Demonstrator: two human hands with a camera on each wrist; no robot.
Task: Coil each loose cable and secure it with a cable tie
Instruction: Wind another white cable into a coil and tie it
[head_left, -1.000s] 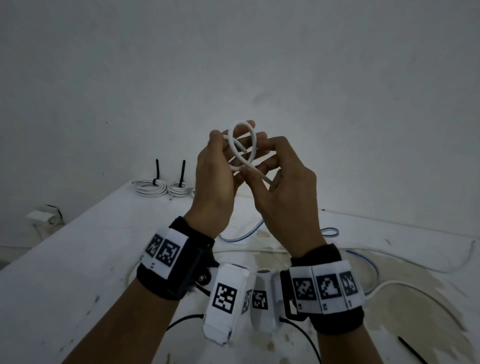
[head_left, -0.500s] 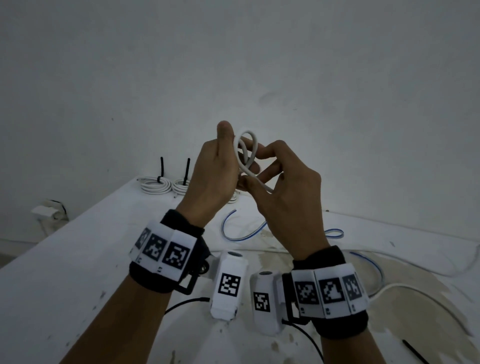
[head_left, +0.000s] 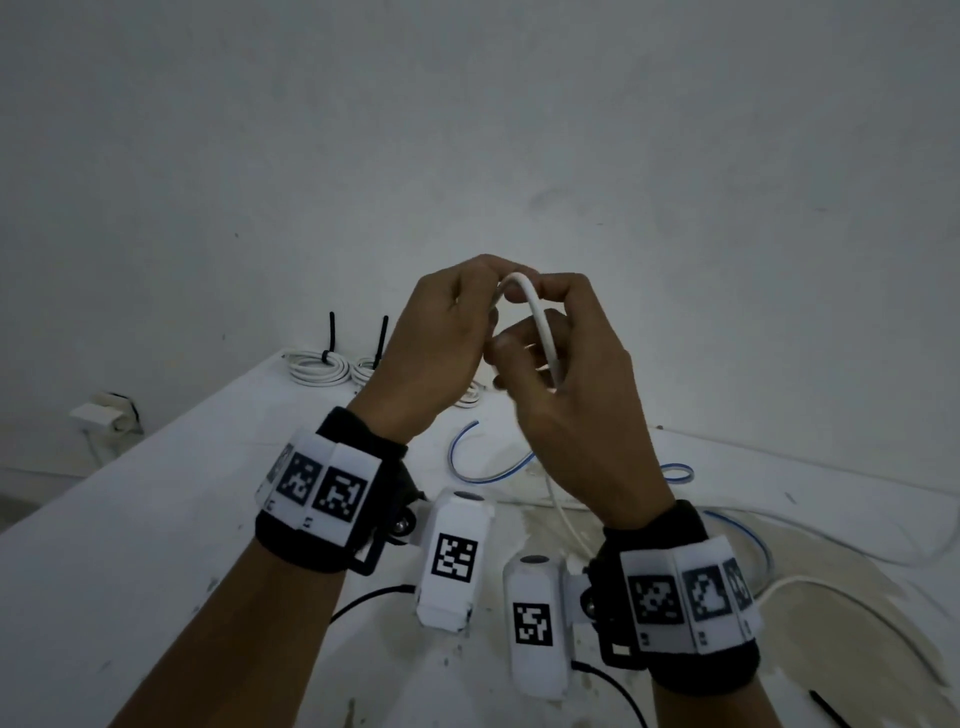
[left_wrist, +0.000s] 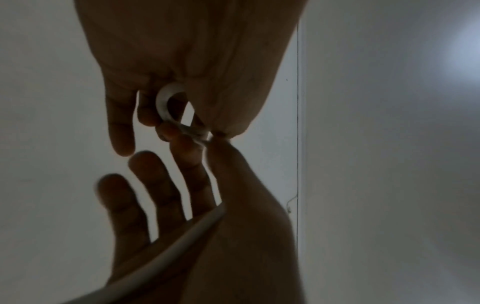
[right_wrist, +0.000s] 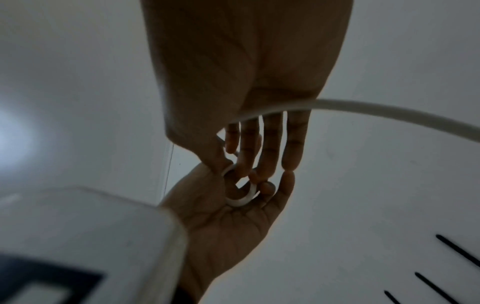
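Only wrist views show white cable (left_wrist: 166, 102) looped inside left hand (head_left: 441, 338).

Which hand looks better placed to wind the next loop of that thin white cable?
Probably the right hand: the thin white cable trails down past it toward the white table, while the left hand pinches the small loop.

head view downward, wrist views close upward

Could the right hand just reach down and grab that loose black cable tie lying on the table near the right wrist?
Probably not yet: the right hand is raised above the table, pinching the white cable together with the left hand. The black cable tie lies unobstructed, so freeing that hand should suffice.
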